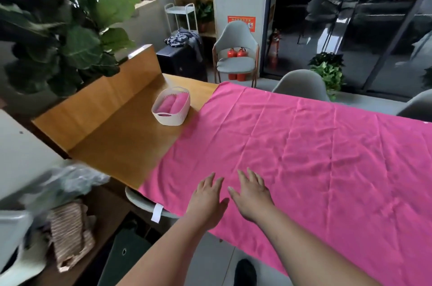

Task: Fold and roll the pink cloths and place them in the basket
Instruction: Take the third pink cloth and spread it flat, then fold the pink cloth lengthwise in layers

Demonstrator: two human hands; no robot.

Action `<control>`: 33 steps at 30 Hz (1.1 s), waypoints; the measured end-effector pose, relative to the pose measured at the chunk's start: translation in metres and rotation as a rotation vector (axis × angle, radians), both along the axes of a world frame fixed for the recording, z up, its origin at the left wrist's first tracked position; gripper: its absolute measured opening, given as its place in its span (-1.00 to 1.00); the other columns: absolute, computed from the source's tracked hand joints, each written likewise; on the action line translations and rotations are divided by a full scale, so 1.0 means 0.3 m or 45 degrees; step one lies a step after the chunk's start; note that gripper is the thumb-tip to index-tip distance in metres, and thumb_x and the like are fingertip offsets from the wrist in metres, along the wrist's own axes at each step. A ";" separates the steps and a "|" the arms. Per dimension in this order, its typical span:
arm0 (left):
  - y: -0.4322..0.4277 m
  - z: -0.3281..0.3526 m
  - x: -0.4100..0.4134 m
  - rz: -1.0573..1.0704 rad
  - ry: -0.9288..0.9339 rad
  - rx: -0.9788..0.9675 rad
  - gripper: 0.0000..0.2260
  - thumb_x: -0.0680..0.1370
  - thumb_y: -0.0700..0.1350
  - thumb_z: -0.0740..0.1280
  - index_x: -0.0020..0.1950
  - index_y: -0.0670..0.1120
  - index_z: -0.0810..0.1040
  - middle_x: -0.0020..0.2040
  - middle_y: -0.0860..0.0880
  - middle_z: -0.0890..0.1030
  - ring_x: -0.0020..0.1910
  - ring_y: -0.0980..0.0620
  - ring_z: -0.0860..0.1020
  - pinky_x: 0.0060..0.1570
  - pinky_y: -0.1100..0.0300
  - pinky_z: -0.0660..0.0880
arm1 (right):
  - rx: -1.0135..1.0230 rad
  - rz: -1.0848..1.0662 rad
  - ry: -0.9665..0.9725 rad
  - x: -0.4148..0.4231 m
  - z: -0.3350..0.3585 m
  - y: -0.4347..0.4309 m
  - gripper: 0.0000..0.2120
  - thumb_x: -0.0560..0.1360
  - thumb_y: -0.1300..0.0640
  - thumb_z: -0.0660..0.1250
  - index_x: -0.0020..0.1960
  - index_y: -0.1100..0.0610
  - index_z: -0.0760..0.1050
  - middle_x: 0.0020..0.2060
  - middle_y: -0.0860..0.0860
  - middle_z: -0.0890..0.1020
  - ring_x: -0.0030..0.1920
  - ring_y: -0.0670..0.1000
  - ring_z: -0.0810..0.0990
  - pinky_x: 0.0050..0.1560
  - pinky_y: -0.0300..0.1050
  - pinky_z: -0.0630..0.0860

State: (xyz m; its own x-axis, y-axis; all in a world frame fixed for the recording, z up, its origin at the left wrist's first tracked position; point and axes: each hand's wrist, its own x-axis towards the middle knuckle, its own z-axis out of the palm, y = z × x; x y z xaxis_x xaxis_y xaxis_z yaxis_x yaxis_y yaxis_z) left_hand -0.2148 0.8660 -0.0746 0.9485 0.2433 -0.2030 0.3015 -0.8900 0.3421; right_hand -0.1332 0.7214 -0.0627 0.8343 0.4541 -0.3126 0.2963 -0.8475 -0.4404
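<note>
Head view: both forearms reached forward from the lower edge of the frame. The left hand [207, 194] and the right hand [252, 192] lay side by side, palms down, on the near part of the cloth [304, 145]. The fingers [251, 177] of each hand were spread flat and extended; neither hand gripped anything. The thumbs pointed toward each other with a narrow gap between them.

The cloth, pink, lay spread open and creased over the wooden surface [121, 136], covering its right portion and hanging over the near edge. A white tag [157, 213] hung from the near left corner of the cloth.

Below that corner, a chair [142, 202] seat showed partly under the surface. Left of it sat a striped fabric item [70, 234].

Farther back, on the bare left portion of the surface, a white basket [171, 108] stood just beside the left edge of the cloth. It held two pink rolls [174, 103] lying side by side.

A large-leafed plant [60, 28] rose behind the surface on the left. Beyond the far edge stood a grey chair [236, 51] with red extinguishers [237, 54] behind it.
</note>
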 end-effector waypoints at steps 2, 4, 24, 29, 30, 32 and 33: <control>0.094 -0.012 0.053 0.018 0.042 0.016 -0.36 0.66 0.14 0.31 0.68 0.06 0.14 0.71 -0.07 0.10 0.63 -0.15 0.18 0.56 -0.08 0.26 | 0.025 0.027 0.013 0.074 -0.023 0.118 -0.28 0.68 -0.29 0.10 0.71 0.02 0.00 0.69 0.10 0.01 0.67 0.17 -0.03 0.61 0.15 0.12; 0.174 -0.010 0.091 0.032 0.077 0.038 -0.36 0.66 0.13 0.31 0.68 0.05 0.14 0.71 -0.07 0.10 0.63 -0.15 0.18 0.56 -0.06 0.26 | 0.039 0.052 0.048 0.122 -0.038 0.212 -0.28 0.68 -0.28 0.11 0.70 0.03 0.02 0.69 0.10 0.02 0.67 0.17 -0.02 0.61 0.14 0.12; 0.799 -0.128 0.644 -0.009 0.155 -0.073 -0.32 0.55 -0.29 0.25 0.68 -0.04 0.21 0.68 -0.10 0.16 0.62 -0.18 0.22 0.59 0.01 0.19 | -0.033 -0.071 0.139 0.441 -0.140 0.737 -0.41 0.68 -0.09 0.22 0.65 0.00 0.17 0.56 0.08 0.26 0.49 0.20 0.30 0.47 0.15 0.37; 0.927 -0.145 0.848 -0.234 0.097 -0.221 -0.32 0.50 -0.28 0.25 0.65 -0.17 0.25 0.65 -0.19 0.22 0.61 -0.22 0.26 0.59 -0.02 0.21 | -0.103 -0.235 0.178 0.492 -0.127 0.883 -0.48 0.60 0.05 0.31 0.53 0.01 0.29 0.37 0.08 0.40 0.39 0.21 0.44 0.37 0.15 0.46; 0.942 -0.147 0.882 -0.274 0.082 -0.232 -0.33 0.51 -0.28 0.25 0.65 -0.18 0.25 0.64 -0.22 0.22 0.61 -0.23 0.27 0.58 -0.04 0.23 | -0.104 -0.256 0.196 0.502 -0.128 0.907 -0.52 0.58 0.08 0.31 0.48 0.01 0.32 0.33 0.08 0.42 0.36 0.22 0.47 0.36 0.15 0.48; 0.983 -0.170 0.949 -0.264 0.060 -0.284 -0.40 0.57 -0.29 0.24 0.63 -0.18 0.28 0.63 -0.23 0.24 0.59 -0.24 0.31 0.56 -0.06 0.28 | -0.112 -0.323 0.217 0.520 -0.136 0.969 -0.60 0.57 0.10 0.31 0.39 0.01 0.36 0.26 0.07 0.44 0.32 0.22 0.50 0.32 0.15 0.51; 0.997 -0.178 0.970 -0.244 0.044 -0.298 -0.44 0.60 -0.28 0.22 0.63 -0.18 0.29 0.63 -0.23 0.24 0.59 -0.23 0.31 0.55 -0.07 0.29 | -0.113 -0.356 0.225 0.524 -0.139 0.993 -0.61 0.57 0.09 0.31 0.37 0.01 0.37 0.25 0.06 0.45 0.31 0.22 0.52 0.30 0.15 0.52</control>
